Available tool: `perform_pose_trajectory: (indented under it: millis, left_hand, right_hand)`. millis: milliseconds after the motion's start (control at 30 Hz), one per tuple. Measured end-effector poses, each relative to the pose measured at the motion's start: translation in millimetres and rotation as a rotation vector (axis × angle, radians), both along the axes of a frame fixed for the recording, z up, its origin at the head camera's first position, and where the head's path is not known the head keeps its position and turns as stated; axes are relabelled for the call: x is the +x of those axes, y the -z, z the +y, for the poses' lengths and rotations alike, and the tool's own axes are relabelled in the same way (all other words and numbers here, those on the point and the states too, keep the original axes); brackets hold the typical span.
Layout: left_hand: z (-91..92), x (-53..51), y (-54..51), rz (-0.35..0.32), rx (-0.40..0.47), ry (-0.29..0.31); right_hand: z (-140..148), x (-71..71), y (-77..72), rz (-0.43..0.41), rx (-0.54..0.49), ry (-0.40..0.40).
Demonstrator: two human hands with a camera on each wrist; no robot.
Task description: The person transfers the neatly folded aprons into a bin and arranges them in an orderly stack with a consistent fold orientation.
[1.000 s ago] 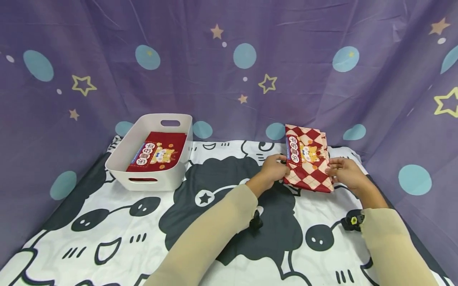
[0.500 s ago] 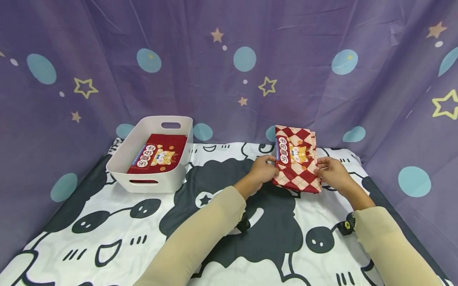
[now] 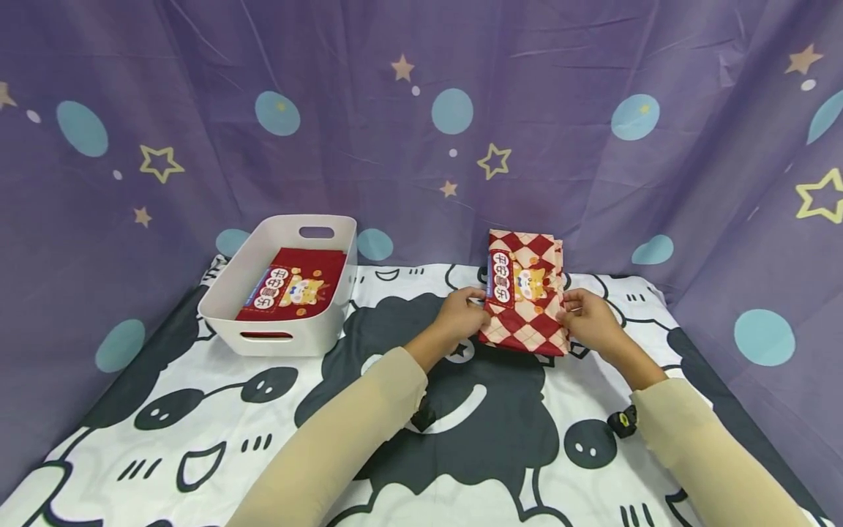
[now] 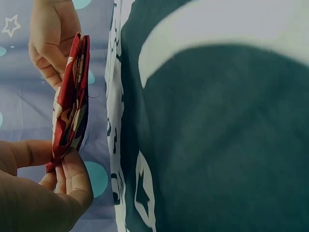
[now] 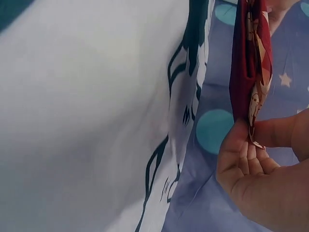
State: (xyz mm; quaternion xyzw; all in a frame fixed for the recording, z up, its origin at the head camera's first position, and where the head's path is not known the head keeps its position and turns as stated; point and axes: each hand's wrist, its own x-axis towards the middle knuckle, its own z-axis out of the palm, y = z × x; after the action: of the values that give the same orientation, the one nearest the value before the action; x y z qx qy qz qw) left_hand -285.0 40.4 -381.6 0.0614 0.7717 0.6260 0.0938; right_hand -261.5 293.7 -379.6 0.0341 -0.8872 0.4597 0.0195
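Both hands hold a folded red-and-cream checkered cloth (image 3: pixel 527 315) with a cartoon animal and a lettered label printed on it. My left hand (image 3: pixel 459 316) pinches its left edge between thumb and fingers, and my right hand (image 3: pixel 593 320) pinches the right edge. In the left wrist view the folded cloth (image 4: pixel 70 101) appears edge-on, its several layers stacked, with the left hand (image 4: pixel 46 188) at the near end. The right wrist view likewise has the right hand (image 5: pixel 270 169) gripping one edge of the cloth (image 5: pixel 244 72).
At the left stands a white plastic bin (image 3: pixel 279 346) with handle slots. Inside lies a folded dark red cloth (image 3: pixel 309 263) with a similar animal print. A black-and-white cartoon sheet (image 3: pixel 217 410) covers the surface, and a purple curtain (image 3: pixel 369 146) hangs behind it.
Both hands have moved left together, carrying the folded checkered cloth with them toward the bin's side. The bin and the red cloth in it stay in place.
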Motion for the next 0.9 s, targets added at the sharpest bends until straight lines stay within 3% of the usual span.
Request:
perform_pose_trajectory:
  millis: [367,700,900]
  left_hand:
    - [-27.5,3.4,0.0,-0.022,0.043,0.025]
    - [-55.1,4.7,1.0,-0.016,0.045,0.023]
    - [-65.0,6.8,1.4,-0.014,0.023,0.003]
  right_hand:
    - [-23.5,-4.9,1.7,-0.018,-0.006,-0.010]
    - [-48.7,-9.7,6.0,0.078,0.028,-0.017]
    - [-58.0,-12.9,6.7,0.081,0.018,-0.047]
